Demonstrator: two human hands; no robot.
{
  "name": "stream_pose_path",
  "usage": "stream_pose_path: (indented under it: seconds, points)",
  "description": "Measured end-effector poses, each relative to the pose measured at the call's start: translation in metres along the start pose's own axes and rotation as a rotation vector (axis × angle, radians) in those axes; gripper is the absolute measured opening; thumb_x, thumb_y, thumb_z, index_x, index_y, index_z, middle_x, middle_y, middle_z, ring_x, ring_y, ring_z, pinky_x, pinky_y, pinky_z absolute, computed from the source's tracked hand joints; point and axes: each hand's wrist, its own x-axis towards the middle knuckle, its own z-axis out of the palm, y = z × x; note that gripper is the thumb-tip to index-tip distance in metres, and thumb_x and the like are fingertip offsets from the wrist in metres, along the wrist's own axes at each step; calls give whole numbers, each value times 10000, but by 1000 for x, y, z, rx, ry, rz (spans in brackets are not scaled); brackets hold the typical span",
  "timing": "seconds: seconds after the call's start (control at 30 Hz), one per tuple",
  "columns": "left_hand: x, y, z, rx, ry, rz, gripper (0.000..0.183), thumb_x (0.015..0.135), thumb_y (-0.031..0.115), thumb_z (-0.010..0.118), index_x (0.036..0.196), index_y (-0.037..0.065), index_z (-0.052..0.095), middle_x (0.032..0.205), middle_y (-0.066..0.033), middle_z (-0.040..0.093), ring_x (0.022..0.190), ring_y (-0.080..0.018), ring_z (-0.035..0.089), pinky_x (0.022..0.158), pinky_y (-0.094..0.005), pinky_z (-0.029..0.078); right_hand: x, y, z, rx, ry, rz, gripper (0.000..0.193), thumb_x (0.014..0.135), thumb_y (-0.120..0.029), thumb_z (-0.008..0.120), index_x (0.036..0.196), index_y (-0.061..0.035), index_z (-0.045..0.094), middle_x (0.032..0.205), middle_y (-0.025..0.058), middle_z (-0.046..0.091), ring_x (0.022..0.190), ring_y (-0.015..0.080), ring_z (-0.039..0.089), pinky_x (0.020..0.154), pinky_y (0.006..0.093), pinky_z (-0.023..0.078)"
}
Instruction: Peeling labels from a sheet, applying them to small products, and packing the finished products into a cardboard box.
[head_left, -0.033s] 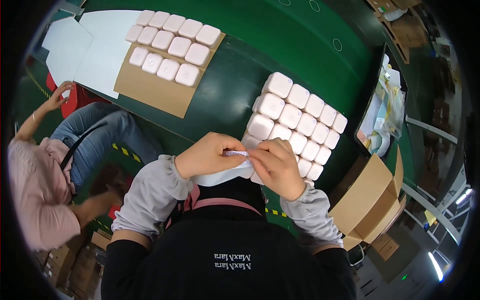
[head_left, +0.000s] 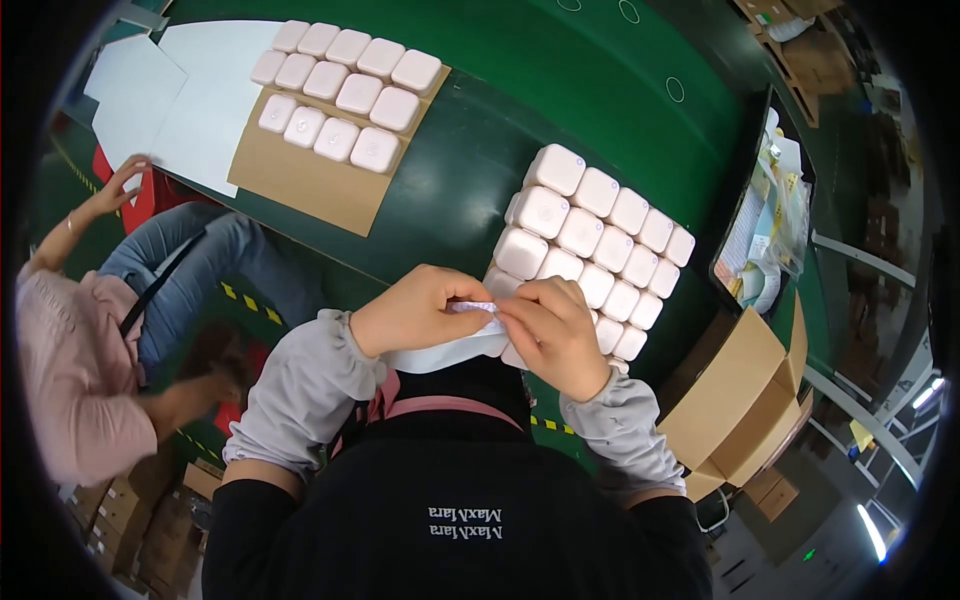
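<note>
Hands (head_left: 560, 337): two, pinching one white sheet (head_left: 440, 355)
Far boxes (head_left: 337, 139): fourteen, beyond sheet, leftward
Carton (head_left: 712, 398): one, right of sheet

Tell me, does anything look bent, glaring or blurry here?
In the head view, the pale rail at right curves toward a dark, round rim; there too, the lamp at lower right glares white; same view, the seated co-worker's lower arm looks smeared, while the pink boxes look fairly crisp.
</note>
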Motion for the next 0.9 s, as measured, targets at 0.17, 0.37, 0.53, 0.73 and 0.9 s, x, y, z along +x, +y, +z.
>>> stream_pose_path:
  seconds: [0.17, 0.37, 0.53, 0.73, 0.9]
  points:
    - [3, 0, 3, 28, -1, 19, 191, 838, 135, 686, 952, -19, 678, 803, -71, 676, 703, -98, 575, 650, -248, 462, -4, 1, 2, -63, 26, -5, 189, 724, -11, 707, 906, -49, 673, 865, 39, 584, 772, 231, 558, 668, 338, 411]
    - [6, 0, 7, 23, -24, -1, 186, 840, 125, 675, 958, -19, 677, 817, -78, 680, 716, -105, 588, 667, -251, 470, -13, 3, 4, -48, 44, 26, 197, 701, 24, 718, 884, -26, 662, 851, 81, 588, 777, 261, 572, 680, 352, 442]
    - [9, -2, 12, 74, -36, 64, 183, 837, 122, 677, 961, -13, 675, 811, -77, 673, 701, -112, 584, 650, -251, 466, -17, 8, 2, 75, 18, 126, 147, 732, 11, 693, 860, -35, 637, 861, 81, 591, 789, 275, 575, 698, 360, 445]
    - [13, 1, 15, 62, -50, 44, 192, 837, 133, 687, 971, -3, 675, 799, -67, 665, 685, -103, 570, 631, -245, 457, -20, 8, -5, 4, 33, 79, 158, 742, -13, 693, 890, -45, 646, 895, 72, 599, 803, 265, 577, 712, 355, 440]
    - [13, 8, 17, 42, -33, -14, 146, 830, 130, 701, 905, 6, 696, 775, -59, 657, 669, -99, 562, 607, -242, 447, -23, 9, -9, -43, 27, 12, 184, 729, -21, 712, 904, -38, 658, 915, 70, 595, 812, 252, 578, 716, 353, 440]
